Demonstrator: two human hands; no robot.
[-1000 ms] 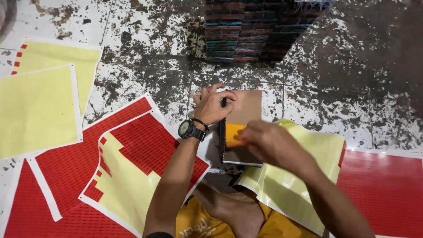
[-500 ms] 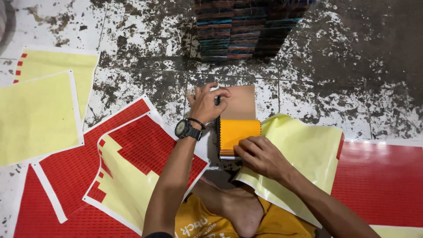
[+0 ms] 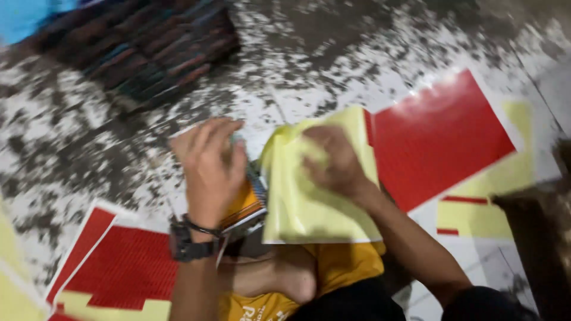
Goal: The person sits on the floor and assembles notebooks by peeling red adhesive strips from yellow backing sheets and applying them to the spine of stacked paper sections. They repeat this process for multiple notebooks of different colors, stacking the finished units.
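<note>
My left hand (image 3: 209,167), with a black watch on its wrist, lies flat on a thin book with an orange cover (image 3: 245,205) that rests on my lap. My right hand (image 3: 334,159) presses down on a pale yellow sheet (image 3: 309,205) just right of the book; the sheet's left edge curls up beside the book. The picture is blurred, so I cannot tell whether the right fingers pinch the sheet or only press it.
A stack of dark books (image 3: 148,50) stands on the speckled floor at the back left. Red sheets with yellow backing lie at the right (image 3: 443,134) and at the front left (image 3: 122,267). My folded legs fill the bottom middle.
The view has swung and tilted, with the stack now at the upper left. My right hand has moved from the book's lower edge onto the yellow sheet. My left hand stays on the book.
</note>
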